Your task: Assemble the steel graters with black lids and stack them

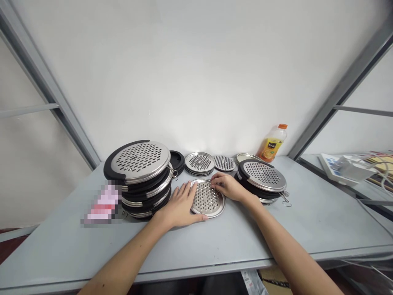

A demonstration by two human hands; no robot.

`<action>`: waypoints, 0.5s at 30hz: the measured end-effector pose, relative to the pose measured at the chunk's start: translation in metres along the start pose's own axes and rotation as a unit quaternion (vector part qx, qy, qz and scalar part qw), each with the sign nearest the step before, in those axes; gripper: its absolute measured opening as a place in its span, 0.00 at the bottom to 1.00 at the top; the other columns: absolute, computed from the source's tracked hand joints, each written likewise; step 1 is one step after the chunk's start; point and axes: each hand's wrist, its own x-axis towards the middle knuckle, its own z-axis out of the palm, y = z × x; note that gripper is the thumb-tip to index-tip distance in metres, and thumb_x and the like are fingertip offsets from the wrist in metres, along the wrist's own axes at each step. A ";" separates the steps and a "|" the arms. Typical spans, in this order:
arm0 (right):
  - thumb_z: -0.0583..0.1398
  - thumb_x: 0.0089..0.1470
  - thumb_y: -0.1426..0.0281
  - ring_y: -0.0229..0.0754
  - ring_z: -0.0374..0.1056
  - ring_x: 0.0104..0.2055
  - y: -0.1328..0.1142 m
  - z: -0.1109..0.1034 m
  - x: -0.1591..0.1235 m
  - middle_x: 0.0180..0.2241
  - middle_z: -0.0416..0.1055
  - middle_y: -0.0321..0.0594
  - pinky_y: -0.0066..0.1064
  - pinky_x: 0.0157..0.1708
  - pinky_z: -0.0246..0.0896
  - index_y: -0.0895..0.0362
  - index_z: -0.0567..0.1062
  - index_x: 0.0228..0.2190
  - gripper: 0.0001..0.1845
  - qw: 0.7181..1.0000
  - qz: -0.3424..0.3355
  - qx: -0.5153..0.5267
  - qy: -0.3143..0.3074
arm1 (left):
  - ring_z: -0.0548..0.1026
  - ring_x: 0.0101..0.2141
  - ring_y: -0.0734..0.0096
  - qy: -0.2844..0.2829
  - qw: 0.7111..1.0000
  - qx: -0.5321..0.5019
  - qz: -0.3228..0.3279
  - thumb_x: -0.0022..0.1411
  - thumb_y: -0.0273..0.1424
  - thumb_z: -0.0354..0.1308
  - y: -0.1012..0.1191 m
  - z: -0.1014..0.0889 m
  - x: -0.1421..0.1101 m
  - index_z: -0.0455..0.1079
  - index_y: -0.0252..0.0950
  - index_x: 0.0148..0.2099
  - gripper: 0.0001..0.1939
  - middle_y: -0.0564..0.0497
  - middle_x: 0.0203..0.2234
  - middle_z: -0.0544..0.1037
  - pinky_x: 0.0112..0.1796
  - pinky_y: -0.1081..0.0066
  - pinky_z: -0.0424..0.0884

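Observation:
A round metal grater disc point(208, 198) with raised teeth lies on the grey table in front of me. Along its left rim rests my left hand point(181, 207), fingers stretched out and the thumb at the near edge. My right hand point(225, 185) is over the disc's upper right part, its fingertips drawn together in a pinch; anything between them is hidden. To the left stands a tall stack of round graters with black trim point(139, 162). A lower stack of similar graters point(262, 176), with wire rings hanging out, is just right of my right hand.
Behind the disc lie stacked grater discs point(200, 162), a slotted disc point(224, 163), a black round part point(176, 159) and a plain metal ring-edged disc point(247, 158). An orange drink bottle point(273, 144) leans by the wall. A white power strip point(340, 170) lies far right.

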 end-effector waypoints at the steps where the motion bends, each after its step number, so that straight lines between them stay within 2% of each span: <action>1: 0.58 0.56 0.71 0.41 0.69 0.37 0.000 0.000 0.000 0.38 0.72 0.43 0.33 0.42 0.64 0.55 0.79 0.31 0.09 1.000 0.001 -0.004 -0.001 | 0.35 0.66 0.47 0.002 1.000 -0.003 0.001 0.53 0.62 0.49 0.000 0.000 0.000 0.29 0.32 0.70 0.57 0.37 0.67 0.35 0.61 0.51 0.39; 10: 0.58 0.55 0.72 0.42 0.70 0.37 -0.002 0.000 0.000 0.38 0.72 0.43 0.34 0.42 0.64 0.55 0.79 0.30 0.08 1.000 0.008 -0.019 0.007 | 0.37 0.65 0.45 0.009 1.000 -0.017 0.000 0.53 0.61 0.51 0.000 0.000 0.000 0.31 0.32 0.70 0.56 0.38 0.67 0.36 0.61 0.50 0.40; 15: 0.59 0.55 0.71 0.41 0.70 0.37 -0.004 -0.002 0.001 0.37 0.74 0.42 0.33 0.42 0.64 0.56 0.79 0.30 0.08 1.000 0.005 0.028 0.013 | 0.36 0.65 0.44 0.013 1.000 -0.016 0.001 0.52 0.61 0.52 -0.002 0.002 0.001 0.31 0.32 0.70 0.57 0.38 0.67 0.36 0.61 0.50 0.40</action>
